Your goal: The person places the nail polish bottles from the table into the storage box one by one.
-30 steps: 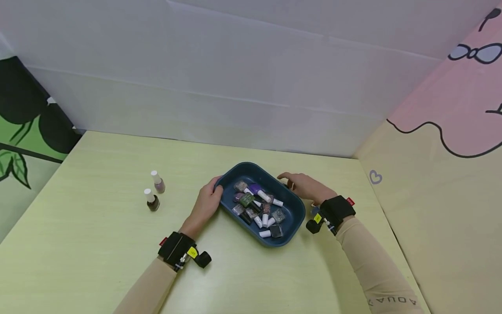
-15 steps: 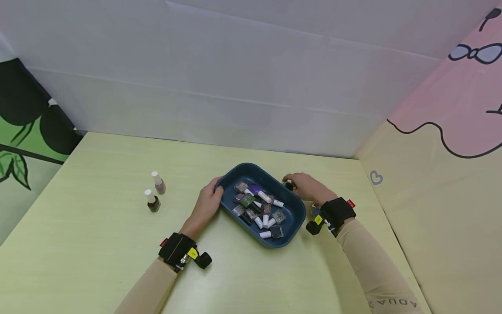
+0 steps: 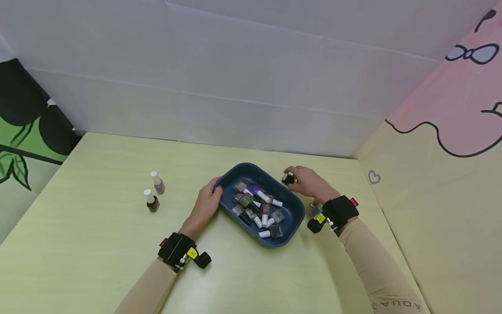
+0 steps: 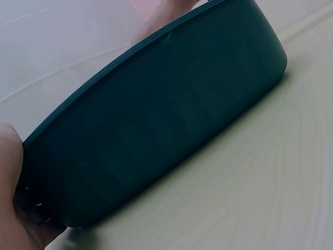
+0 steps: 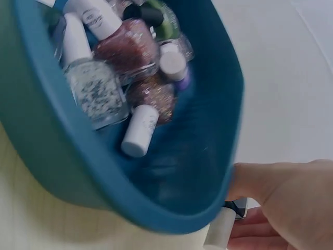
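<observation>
My left hand (image 3: 205,201) grips the left end of a dark blue plastic tray (image 3: 244,167), its thumb over the rim. Several nail polish bottles lie jumbled inside: a purple one (image 3: 256,189), a green one (image 3: 247,200) and a glittery one (image 5: 97,91) with a white cap among them. Just beyond the tray's right side, my right hand (image 3: 310,182) pinches a dark nail polish bottle (image 3: 288,179) between thumb and fingers. In the right wrist view its white cap (image 5: 220,229) points down, and the tray rim and fingers hide part of the bottle.
On the pale wooden table (image 3: 98,244), two nail polish bottles stand at the left, one dark (image 3: 152,202) and one pale lilac (image 3: 158,184). A white wall sheet (image 3: 219,117) borders the back, and a painted panel (image 3: 412,183) the right.
My right hand has closed its fingers on the dark bottle beside the tray and shifted slightly, so more of the bottle shows. The left hand and tray stay put.
</observation>
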The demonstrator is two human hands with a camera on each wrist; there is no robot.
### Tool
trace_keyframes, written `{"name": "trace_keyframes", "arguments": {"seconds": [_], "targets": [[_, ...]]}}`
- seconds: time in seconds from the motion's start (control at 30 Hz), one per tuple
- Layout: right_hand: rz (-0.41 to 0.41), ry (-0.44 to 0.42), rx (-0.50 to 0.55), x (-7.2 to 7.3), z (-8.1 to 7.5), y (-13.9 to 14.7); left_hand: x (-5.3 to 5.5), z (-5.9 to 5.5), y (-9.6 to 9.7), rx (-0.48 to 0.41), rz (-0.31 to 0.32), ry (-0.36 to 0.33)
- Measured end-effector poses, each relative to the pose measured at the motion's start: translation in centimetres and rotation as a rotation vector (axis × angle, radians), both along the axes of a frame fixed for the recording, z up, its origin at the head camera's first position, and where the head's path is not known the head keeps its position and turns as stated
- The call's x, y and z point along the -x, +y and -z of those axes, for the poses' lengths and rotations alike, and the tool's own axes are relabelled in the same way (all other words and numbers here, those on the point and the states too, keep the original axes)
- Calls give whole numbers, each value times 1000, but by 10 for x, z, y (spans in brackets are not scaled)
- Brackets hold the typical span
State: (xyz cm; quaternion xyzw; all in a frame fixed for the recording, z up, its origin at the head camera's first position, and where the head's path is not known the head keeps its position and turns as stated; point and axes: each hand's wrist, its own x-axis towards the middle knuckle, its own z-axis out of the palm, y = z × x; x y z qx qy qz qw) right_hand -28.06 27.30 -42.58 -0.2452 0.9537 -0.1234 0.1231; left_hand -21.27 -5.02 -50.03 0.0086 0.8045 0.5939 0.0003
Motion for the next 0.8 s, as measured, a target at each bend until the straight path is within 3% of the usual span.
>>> {"name": "trace_keyframes", "arguments": {"seconds": [0.4, 0.57, 0.8], "targets": [[-39, 58, 81, -9, -34, -9, 0, 0, -1, 6, 3, 3], [-56, 31, 79, -20, -45, -17, 0, -1, -1, 13, -2, 5], [-185, 45, 81, -39, -50, -29, 0, -2, 0, 21, 0, 5]]}}
